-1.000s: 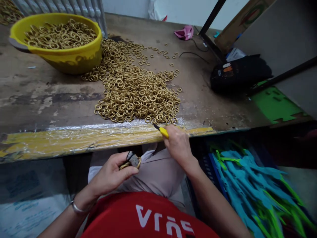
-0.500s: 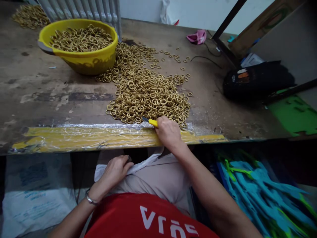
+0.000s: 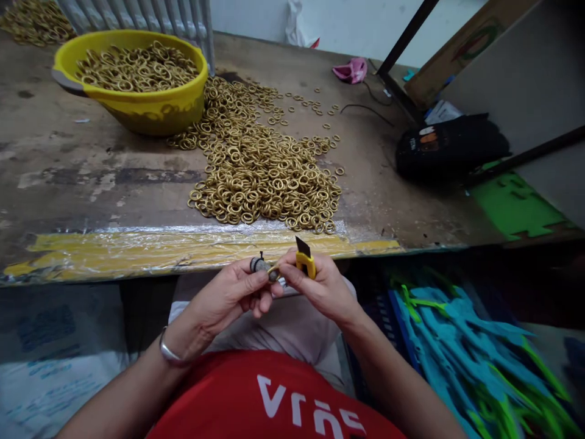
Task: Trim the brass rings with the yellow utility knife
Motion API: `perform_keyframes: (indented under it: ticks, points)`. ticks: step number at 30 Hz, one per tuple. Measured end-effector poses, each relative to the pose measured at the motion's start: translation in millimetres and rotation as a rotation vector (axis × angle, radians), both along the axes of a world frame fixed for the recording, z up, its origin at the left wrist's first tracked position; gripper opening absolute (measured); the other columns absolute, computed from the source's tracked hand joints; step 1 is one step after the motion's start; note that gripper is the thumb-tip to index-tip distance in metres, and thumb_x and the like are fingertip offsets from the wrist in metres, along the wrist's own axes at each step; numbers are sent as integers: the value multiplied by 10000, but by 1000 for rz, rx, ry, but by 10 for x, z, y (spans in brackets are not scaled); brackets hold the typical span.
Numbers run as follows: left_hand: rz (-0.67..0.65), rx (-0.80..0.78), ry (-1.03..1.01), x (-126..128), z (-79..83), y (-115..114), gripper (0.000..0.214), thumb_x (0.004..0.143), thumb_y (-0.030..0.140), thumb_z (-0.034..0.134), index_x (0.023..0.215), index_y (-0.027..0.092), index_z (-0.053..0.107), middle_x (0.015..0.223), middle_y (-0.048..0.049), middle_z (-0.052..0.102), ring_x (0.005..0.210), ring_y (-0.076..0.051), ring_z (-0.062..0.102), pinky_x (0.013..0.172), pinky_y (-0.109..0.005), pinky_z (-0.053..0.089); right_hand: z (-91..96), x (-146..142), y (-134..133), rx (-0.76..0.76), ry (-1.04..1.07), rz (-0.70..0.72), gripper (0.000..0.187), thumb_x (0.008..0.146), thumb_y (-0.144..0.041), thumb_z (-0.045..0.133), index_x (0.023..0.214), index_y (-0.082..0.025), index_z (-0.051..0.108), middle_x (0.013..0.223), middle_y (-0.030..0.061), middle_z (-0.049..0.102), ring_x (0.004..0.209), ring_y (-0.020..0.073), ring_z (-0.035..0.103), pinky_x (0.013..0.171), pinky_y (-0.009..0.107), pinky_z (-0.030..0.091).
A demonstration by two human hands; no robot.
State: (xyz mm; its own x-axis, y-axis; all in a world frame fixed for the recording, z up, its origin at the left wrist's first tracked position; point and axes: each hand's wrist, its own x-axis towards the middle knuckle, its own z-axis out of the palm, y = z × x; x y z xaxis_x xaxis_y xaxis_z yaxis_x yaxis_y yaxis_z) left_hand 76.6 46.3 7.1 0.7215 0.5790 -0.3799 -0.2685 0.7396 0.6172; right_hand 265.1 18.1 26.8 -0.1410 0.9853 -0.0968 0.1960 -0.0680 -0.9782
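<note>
My right hand [image 3: 320,286] grips a yellow utility knife [image 3: 304,257] with its black blade pointing up, and its fingertips also pinch a gold ring [image 3: 273,272]. My left hand [image 3: 228,296] is closed on a small grey and black piece [image 3: 258,265] and touches the same ring. Both hands meet just in front of the table edge, above my lap. A big heap of gold rings [image 3: 265,171] lies on the worn table [image 3: 68,177] just beyond them.
A yellow basin [image 3: 137,103] full of rings stands at the back left. A black bag [image 3: 450,149] lies at the right, a pink item [image 3: 350,70] at the back. Blue and green foam strips [image 3: 470,353] sit in a crate low on the right.
My right hand has come back from the ring heap to the table edge with the knife and a ring. My left hand has risen from my lap to meet it.
</note>
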Motion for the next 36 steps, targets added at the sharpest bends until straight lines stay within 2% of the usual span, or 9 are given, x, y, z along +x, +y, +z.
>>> perform_keyframes:
  ticks: [3,6,9,13,17,26,30,34,36]
  points:
    - [-25,-30,-24,19,27,-33,263,787,330,772,887,101,694,805,-60,680,541,-70,570,521,-182,468,11,9,-26,64,-21,3,234,920,-370,572,808,-177,643,757,14,604,725,140,553,714,266,449]
    - [0,21,8,53,67,-68,260,768,335,786,823,101,688,737,-32,631,554,-78,558,532,-190,455,29,33,-84,165,-122,10,222,947,-320,530,818,-179,642,753,15,608,715,137,558,702,258,449]
    - [67,155,54,99,81,-107,247,801,349,752,821,115,673,713,-19,604,589,-96,557,567,-206,456,19,75,-193,276,-341,2,144,931,-183,505,926,-178,648,826,30,627,766,142,577,728,251,445]
    - [121,334,112,132,57,-156,219,867,345,681,821,132,654,697,-16,598,618,-113,549,606,-228,458,-16,104,-346,355,-696,34,297,807,-33,483,1030,-156,636,909,57,645,773,166,591,700,266,434]
    - [131,457,161,127,40,-189,192,889,333,657,848,146,646,723,-11,598,653,-122,550,643,-240,450,-16,80,-403,407,-883,-18,242,876,-85,438,977,-153,646,873,60,650,690,161,573,654,276,413]
    - [111,655,354,139,39,-216,156,901,306,624,874,154,642,728,-18,604,702,-144,540,695,-258,439,-6,59,-400,433,-1004,-43,276,983,-179,374,918,-154,641,817,62,646,645,159,563,609,287,387]
    - [116,722,411,118,87,-191,147,898,285,606,822,162,633,707,-8,563,665,-136,496,642,-249,415,-80,98,-312,393,-1076,-1,245,978,-158,389,911,-161,624,837,64,647,684,166,587,626,284,386]
    - [68,787,410,21,238,-208,186,889,285,613,747,166,614,722,-25,559,680,-151,500,643,-265,408,-204,265,-106,85,-1301,-73,202,925,-79,427,935,-142,619,845,85,664,685,177,601,589,283,342]
    - [49,753,345,-9,246,-214,208,880,334,629,764,161,628,744,-43,574,699,-167,522,656,-281,424,-254,333,10,9,-1352,-128,182,911,-75,448,933,-138,617,874,96,674,722,186,611,601,283,335]
